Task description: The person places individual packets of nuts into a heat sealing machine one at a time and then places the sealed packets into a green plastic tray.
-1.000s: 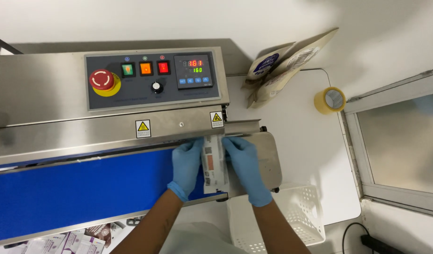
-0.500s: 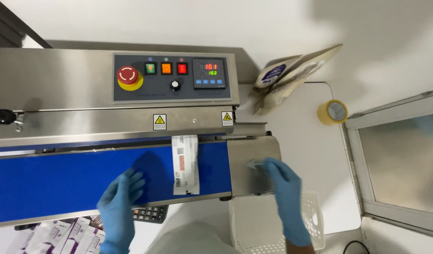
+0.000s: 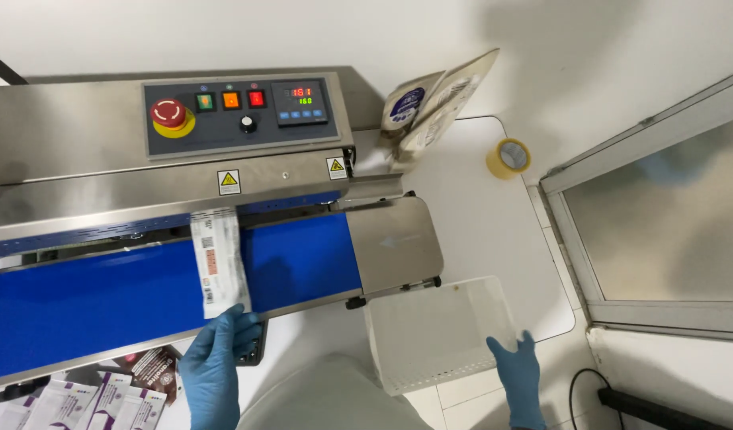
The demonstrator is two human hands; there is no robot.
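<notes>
Sachet (image 3: pixel 220 263), white with printed panel, lies flat across the blue conveyor belt (image 3: pixel 87 299) of a steel band sealer, its top edge tucked into the sealing slot, its lower edge overhanging the belt's near rim. Left hand (image 3: pixel 215 368), blue-gloved, sits just below that lower edge; fingers (image 3: pixel 240 326) loosely spread, tips at or just under the sachet corner, not clamped on it. Right hand (image 3: pixel 516 376), also gloved, rests with spread fingers on the near rim of an empty white plastic tray (image 3: pixel 430 334) on the bench (image 3: pixel 478 215), well apart from the sachet.

Progress, as judged: sachet is fed into the sealer and partway along the belt; it has not reached the far end. More sachets (image 3: pixel 80 398) lie below the belt at lower left, sealed or not cannot be told. Control panel (image 3: pixel 239 111) lit. Tape roll (image 3: pixel 508 157) and upright pouches (image 3: pixel 430 107) stand at the bench's back.
</notes>
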